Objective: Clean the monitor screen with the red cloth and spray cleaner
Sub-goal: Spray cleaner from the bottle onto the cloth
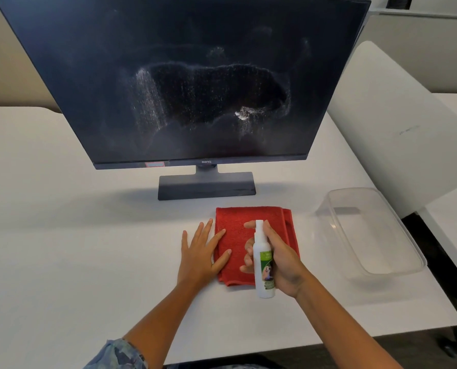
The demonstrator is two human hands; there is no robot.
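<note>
A dark monitor [190, 75] stands on the white table, its screen speckled with spray droplets and smears around the middle. In front of its base lies a folded red cloth [238, 235], flat on the table. My left hand [200, 254] rests palm down with fingers spread, its thumb and forefinger lying on the cloth's left edge. My right hand [280, 265] is wrapped around a white spray bottle [262, 265] with a green label, held upright above the cloth, index finger on the nozzle top.
A clear plastic tub [398, 270] sits at the right near the table's edge. The monitor's base [206, 186] stands just behind the cloth. A white chair back [398, 123] rises at the far right. The table's front edge [302, 342] runs below my arms.
</note>
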